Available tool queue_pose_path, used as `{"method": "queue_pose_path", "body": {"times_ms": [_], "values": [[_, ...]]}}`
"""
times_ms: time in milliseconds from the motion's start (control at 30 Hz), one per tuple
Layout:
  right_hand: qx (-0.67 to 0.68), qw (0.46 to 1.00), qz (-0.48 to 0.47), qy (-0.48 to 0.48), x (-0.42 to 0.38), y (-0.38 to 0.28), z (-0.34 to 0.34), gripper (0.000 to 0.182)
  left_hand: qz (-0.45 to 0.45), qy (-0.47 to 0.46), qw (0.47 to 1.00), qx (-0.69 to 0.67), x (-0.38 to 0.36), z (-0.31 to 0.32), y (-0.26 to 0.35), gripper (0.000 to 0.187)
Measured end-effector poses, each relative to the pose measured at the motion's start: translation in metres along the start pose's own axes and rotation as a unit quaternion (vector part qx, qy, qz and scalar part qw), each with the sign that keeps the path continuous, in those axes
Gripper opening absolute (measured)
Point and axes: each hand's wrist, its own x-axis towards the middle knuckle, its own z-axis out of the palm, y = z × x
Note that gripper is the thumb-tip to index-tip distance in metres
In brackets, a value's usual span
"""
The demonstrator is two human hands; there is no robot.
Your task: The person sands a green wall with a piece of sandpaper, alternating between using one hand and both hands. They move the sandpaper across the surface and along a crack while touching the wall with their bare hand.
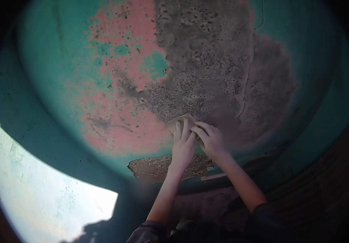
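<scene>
A tan sheet of sandpaper (pixel 181 120) lies flat against a green painted wall (pixel 44 73). My left hand (pixel 182 146) presses on it with fingers spread flat. Beside it, my right hand (pixel 209 139) has curled fingers gripping the sheet's right edge. Both hands sit at the lower edge of a large worn patch, where pink undercoat (pixel 117 101) and bare grey plaster (pixel 207 60) show through the green paint.
A chipped hole exposing rough brown plaster (pixel 158 167) lies just below my hands. A crack (pixel 247 69) runs down the grey area. A bright sunlit patch (pixel 40 190) falls at the lower left. Dark brickwork (pixel 324 182) shows at the lower right.
</scene>
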Motion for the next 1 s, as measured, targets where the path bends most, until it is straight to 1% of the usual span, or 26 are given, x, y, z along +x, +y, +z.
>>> {"method": "queue_pose_path", "body": {"times_ms": [67,100,167,233,267,300,333,367,400,467,500,567,600,667,700,733,800,867,933,967,1000], "values": [[0.012,0.997,0.039,0.058,-0.007,0.001,0.008,0.052,0.011,-0.008,1.0,0.009,0.004,0.003,0.008,0.048],[0.011,0.997,0.045,0.062,-0.008,0.002,0.008,0.052,0.005,-0.006,1.0,-0.015,0.005,0.005,0.01,0.048],[0.032,0.991,0.094,0.091,-0.013,0.003,0.009,0.052,-0.001,-0.011,0.999,-0.037,0.006,0.006,0.014,0.049],[0.03,0.991,0.107,0.08,-0.022,0.008,0.013,0.052,0.004,0.028,0.999,-0.037,0.006,-0.002,0.016,0.05],[0.027,0.991,0.111,0.069,-0.026,0.012,0.015,0.052,0.006,0.026,0.999,-0.034,0.006,-0.004,0.015,0.05],[0.029,0.991,0.113,0.072,-0.029,0.013,0.015,0.052,0.016,0.055,0.998,0.017,0.005,-0.007,0.014,0.049],[0.016,0.989,0.134,0.056,-0.033,0.013,0.014,0.054,0.026,0.083,0.994,0.069,0.004,-0.011,0.012,0.049],[0.003,0.987,0.155,0.038,-0.035,0.012,0.016,0.055,0.029,0.081,0.994,0.073,0.005,-0.014,0.008,0.049],[0.006,0.987,0.157,0.04,-0.036,0.012,0.02,0.055,0.032,0.069,0.996,0.055,0.006,-0.018,0.005,0.047],[-0.027,0.987,0.147,0.057,-0.038,0.008,0.028,0.067,0.034,0.052,0.997,0.038,0.008,-0.024,0.001,0.044],[-0.026,0.987,0.149,0.058,-0.033,0.003,0.026,0.067,0.031,0.053,0.998,0.017,0.011,-0.027,0.001,0.042],[-0.017,0.982,0.176,0.065,-0.022,-0.008,0.022,0.08,0.034,0.052,0.998,-0.006,0.015,-0.029,-0.002,0.039],[-0.019,0.981,0.179,0.068,-0.014,-0.012,0.019,0.08,0.051,0.055,0.997,-0.004,0.017,-0.03,-0.004,0.04],[-0.08,0.977,0.16,0.117,0.0,-0.016,0.016,0.088,0.069,0.059,0.996,-0.006,0.019,-0.033,-0.01,0.042],[-0.083,0.976,0.16,0.118,0.004,-0.015,0.018,0.088,0.075,0.04,0.996,0.001,0.022,-0.039,-0.011,0.043],[-0.101,0.976,0.159,0.11,0.009,-0.013,0.02,0.089,0.083,0.022,0.996,0.01,0.026,-0.045,-0.012,0.044],[-0.121,0.974,0.158,0.105,0.011,-0.011,0.027,0.09,0.096,0.036,0.995,-0.002,0.03,-0.063,-0.012,0.044],[-0.132,0.97,0.193,0.067,0.006,-0.007,0.038,0.093,0.111,0.05,0.992,-0.014,0.033,-0.069,-0.024,0.047],[-0.142,0.968,0.196,0.063,-0.007,-0.016,0.051,0.094,0.097,0.102,0.99,0.028,0.034,-0.065,-0.047,0.054],[-0.15,0.966,0.206,0.044,-0.013,-0.024,0.057,0.093,0.081,0.121,0.989,0.035,0.034,-0.061,-0.055,0.055],[-0.157,0.963,0.217,0.024,-0.015,-0.029,0.06,0.093,0.084,0.122,0.988,0.032,0.033,-0.055,-0.061,0.055]]}}
